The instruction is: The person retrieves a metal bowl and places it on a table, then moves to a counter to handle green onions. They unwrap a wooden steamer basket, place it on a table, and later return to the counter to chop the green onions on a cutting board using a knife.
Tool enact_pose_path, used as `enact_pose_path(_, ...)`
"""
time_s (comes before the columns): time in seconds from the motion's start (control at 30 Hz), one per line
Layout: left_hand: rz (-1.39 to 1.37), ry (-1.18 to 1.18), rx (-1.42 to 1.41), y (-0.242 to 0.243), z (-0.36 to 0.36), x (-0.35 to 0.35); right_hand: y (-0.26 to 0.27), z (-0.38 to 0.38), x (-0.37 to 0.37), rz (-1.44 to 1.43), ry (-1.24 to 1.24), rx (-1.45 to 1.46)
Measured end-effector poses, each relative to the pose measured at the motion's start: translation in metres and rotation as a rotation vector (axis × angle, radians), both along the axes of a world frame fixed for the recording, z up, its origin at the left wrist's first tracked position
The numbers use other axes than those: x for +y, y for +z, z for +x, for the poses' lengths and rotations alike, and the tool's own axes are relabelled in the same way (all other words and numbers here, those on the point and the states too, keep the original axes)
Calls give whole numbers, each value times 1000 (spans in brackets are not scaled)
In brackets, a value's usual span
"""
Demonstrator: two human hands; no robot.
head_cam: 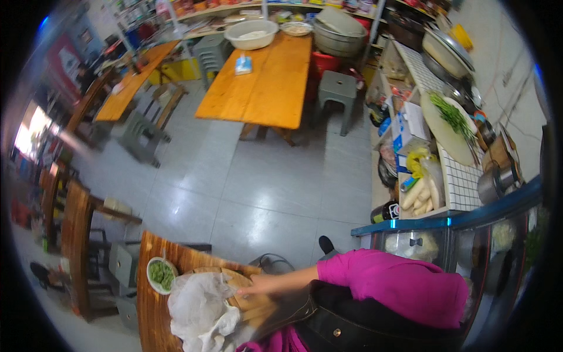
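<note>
My right hand (257, 285) reaches across from the magenta sleeve (387, 281) and touches a round wooden board or lid (239, 279) on a brown wooden table (154, 255). Its thumb points left and the other fingers are hard to make out, so whether it grips the rim is unclear. Left of the hand, a crumpled sheer white cloth or plastic (198, 295) covers part of the wood, with a thicker white cloth (222, 325) below it. A white bowl (152, 281) of chopped greens (162, 275) stands beside the sheer material. My left hand is out of view.
Ahead stands an orange wooden table (259, 92) with a white basin (250, 42) and a tissue pack (243, 65). Grey stools (338, 86) stand nearby. To the right, a shelf unit (462, 185) holds white radishes (420, 196); a blue-edged glass cabinet (404, 225) sits close by.
</note>
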State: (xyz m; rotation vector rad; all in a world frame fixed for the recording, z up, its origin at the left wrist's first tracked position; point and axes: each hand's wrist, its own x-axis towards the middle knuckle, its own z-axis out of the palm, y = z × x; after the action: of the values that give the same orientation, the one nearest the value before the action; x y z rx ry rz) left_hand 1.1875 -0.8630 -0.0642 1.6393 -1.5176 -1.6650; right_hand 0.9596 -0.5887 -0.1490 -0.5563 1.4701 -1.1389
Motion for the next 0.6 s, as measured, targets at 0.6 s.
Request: enact_pose_path(0.6,-7,-486,134,34,-346,197,54,-342,301,165,-747,267)
